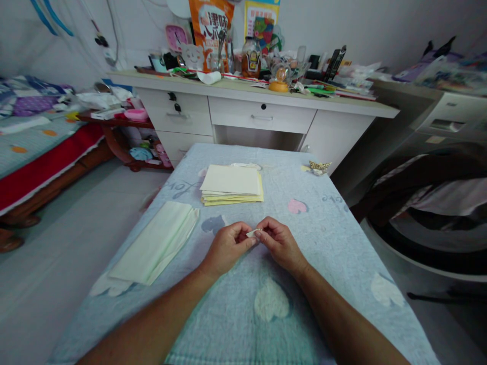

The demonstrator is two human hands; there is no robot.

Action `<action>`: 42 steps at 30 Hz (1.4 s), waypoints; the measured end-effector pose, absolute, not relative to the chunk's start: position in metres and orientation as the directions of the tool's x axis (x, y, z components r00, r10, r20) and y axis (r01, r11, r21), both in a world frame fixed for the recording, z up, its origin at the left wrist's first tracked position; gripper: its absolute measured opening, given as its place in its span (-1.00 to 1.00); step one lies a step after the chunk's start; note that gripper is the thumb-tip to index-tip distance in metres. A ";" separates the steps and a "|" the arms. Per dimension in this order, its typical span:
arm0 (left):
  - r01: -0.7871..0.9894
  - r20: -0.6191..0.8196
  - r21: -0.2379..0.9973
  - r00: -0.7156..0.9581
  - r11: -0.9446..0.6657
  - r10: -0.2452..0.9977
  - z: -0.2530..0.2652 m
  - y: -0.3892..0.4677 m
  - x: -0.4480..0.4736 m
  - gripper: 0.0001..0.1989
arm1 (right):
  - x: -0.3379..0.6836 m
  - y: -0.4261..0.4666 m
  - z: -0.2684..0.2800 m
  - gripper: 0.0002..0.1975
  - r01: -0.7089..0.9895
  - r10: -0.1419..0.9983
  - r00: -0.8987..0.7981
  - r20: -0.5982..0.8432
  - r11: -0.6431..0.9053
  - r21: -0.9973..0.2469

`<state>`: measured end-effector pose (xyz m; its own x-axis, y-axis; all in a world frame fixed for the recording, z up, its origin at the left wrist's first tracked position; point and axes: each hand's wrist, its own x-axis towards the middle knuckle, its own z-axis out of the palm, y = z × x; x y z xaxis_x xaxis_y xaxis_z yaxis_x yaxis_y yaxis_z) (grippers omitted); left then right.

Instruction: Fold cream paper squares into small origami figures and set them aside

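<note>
My left hand (234,245) and my right hand (279,240) meet above the middle of the cloth-covered table (327,238). Between their fingertips is a small white piece, probably paper (251,233); both hands pinch it, and my fingers hide part of it. Beyond my hands lies a stack of cream and yellow paper sheets (230,180). Left of my left hand, a pale green folded bundle (158,243) lies at a slant, flat on the cloth.
A small patterned object (319,167) sits near the table's far right corner. Behind stands a white drawer desk (262,112) crowded with jars, bags and a pink clock (176,37). A washing machine (451,119) is at the right, a bed (41,137) at the left.
</note>
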<state>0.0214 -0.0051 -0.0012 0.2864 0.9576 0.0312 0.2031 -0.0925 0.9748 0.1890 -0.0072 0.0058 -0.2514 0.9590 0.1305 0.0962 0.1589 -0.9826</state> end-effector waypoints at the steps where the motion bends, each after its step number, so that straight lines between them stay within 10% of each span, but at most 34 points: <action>1: 0.192 0.024 0.978 0.288 -0.083 0.957 -0.002 -0.005 0.021 -0.78 | 0.189 -0.007 0.005 -0.81 0.084 0.958 -0.257 0.127 0.153 -0.985; 32: 0.025 -0.015 1.000 0.243 0.009 0.970 -0.001 -0.003 0.022 -0.79 | 0.195 -0.001 0.003 -0.82 0.128 0.935 -0.352 0.049 0.100 -0.987; 42: 0.464 0.135 0.837 0.338 -0.289 0.931 0.004 -0.007 0.020 -0.92 | 0.194 -0.003 0.001 -0.96 0.426 0.953 -0.293 0.081 0.206 -0.881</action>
